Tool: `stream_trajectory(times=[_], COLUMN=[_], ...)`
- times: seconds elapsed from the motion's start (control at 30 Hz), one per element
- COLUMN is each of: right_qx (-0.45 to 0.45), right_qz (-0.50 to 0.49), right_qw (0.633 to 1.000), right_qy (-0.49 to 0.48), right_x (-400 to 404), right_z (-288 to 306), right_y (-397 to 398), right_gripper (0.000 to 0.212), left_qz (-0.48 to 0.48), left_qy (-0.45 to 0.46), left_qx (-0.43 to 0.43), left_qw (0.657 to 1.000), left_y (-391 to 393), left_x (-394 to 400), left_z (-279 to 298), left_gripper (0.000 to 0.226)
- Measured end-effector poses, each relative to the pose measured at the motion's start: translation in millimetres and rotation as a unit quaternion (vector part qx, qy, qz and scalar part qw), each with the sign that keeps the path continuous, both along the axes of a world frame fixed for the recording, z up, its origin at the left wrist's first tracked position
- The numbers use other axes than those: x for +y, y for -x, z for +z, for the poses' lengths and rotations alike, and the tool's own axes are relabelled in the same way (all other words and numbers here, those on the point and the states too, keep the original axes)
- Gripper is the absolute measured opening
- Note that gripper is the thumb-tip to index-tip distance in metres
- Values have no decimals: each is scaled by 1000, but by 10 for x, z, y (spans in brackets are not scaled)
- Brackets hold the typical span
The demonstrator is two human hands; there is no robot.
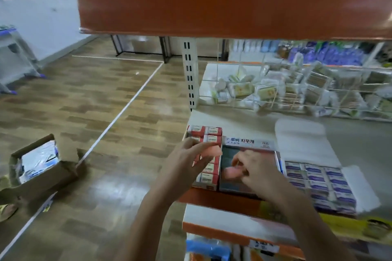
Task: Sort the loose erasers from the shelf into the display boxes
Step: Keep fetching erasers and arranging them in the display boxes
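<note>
Three display boxes stand side by side at the shelf's front edge. The left box (209, 133) holds red-sleeved erasers. The middle box (250, 144) has a dark inside and a printed lid. The right box (318, 184) is full of purple-sleeved erasers. My left hand (186, 165) pinches a pink eraser (212, 151) over the seam between the left and middle boxes. My right hand (256, 171) reaches into the middle box, fingers curled beside another pink eraser (230, 172); the blur hides whether it grips it.
An orange shelf board (233, 0) hangs overhead. Wire baskets of packaged goods (286, 91) line the shelf's back. A white pad (301, 140) lies behind the right box. An open cardboard carton (42, 165) sits on the wood floor at left. More stock fills the shelf below.
</note>
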State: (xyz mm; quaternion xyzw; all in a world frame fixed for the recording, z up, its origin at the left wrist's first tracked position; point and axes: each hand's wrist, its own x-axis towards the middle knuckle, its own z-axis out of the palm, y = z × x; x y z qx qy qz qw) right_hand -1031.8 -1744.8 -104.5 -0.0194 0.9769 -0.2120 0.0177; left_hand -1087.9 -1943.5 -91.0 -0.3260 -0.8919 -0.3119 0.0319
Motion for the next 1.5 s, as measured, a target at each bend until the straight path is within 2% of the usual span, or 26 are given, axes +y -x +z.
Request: stream_trajectory(times=[0.27, 0.4, 0.53, 0.63, 0.77, 0.97, 1.27, 1.5], right_qx=[24, 26, 89, 120, 98, 71, 73, 63], right_qz=[-114, -135, -211, -280, -329, -321, -318, -304], right_qw=[993, 990, 973, 953, 939, 943, 943, 946], right_qy=[7, 9, -8, 2, 14, 42, 57, 90], right_x=[-255, -238, -21, 121, 211, 278, 314, 338], right_z=[-114, -15, 142, 181, 105, -18, -72, -24], right_y=[-121, -169, -374, -529, -584, -568, -539, -631], right_gripper=[17, 24, 26, 29, 39, 39, 37, 43], left_qz=[-85, -105, -121, -134, -174, -185, -122, -137], left_qy=[-23, -3, -14, 18, 114, 195, 191, 212], left_qx=[35, 34, 42, 43, 73, 64, 81, 60], left_qw=[996, 994, 992, 990, 975, 961, 971, 966], left_y=[140, 130, 93, 49, 12, 13, -39, -39], left_x=[-8, 101, 285, 504, 764, 800, 710, 729], left_z=[-60, -54, -16, 14, -38, -193, -202, -157], left_gripper=[38, 45, 31, 33, 38, 39, 32, 38])
